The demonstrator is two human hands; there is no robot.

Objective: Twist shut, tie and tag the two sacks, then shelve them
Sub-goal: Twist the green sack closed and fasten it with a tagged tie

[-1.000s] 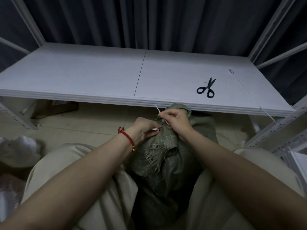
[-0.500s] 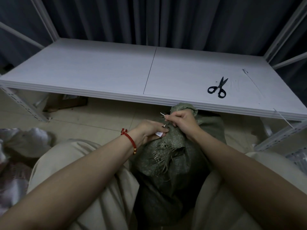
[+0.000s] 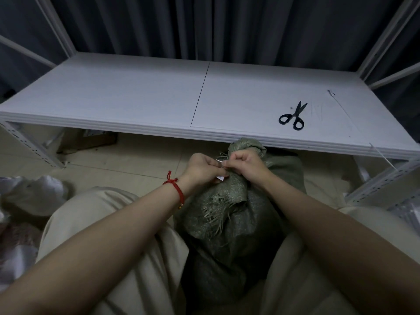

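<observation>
A person sits on the tiled floor with a green woven sack (image 3: 229, 223) standing upright between beige-trousered knees, just in front of the low white shelf (image 3: 136, 98) of a metal rack. The sack's mouth is gathered into a bunched neck whose top reaches the shelf's front edge, and frayed green strands hang from the folded cloth below the neck. Both hands meet at that neck. The left hand (image 3: 204, 168), with a red cord bracelet (image 3: 176, 189) on its wrist, has its fingers curled and pinches a thin white tie (image 3: 219, 160). A small white tag (image 3: 221, 177) pokes out from under those fingers against the sack; only a corner shows, too small to tell whether anything is written on it. The right hand (image 3: 244, 163) is closed in a loose fist on the sack's neck, its thumb and forefinger pinching the same tie just beside the left fingertips. On the shelf, well to the right of the hands, lie black-handled scissors (image 3: 293, 115) with the blades closed and pointing away from the person. Further right a long white strip (image 3: 341, 105) lies flat on the shelf board, and another strip (image 3: 383, 156) hangs over the shelf's front edge near the right post. On the floor at the far left sits a pale crumpled bundle (image 3: 34, 194), well apart from the green sack. A flat brown piece of cardboard (image 3: 91, 142) lies under the shelf on the left. Dark pleated curtains (image 3: 227, 26) hang behind the rack.
</observation>
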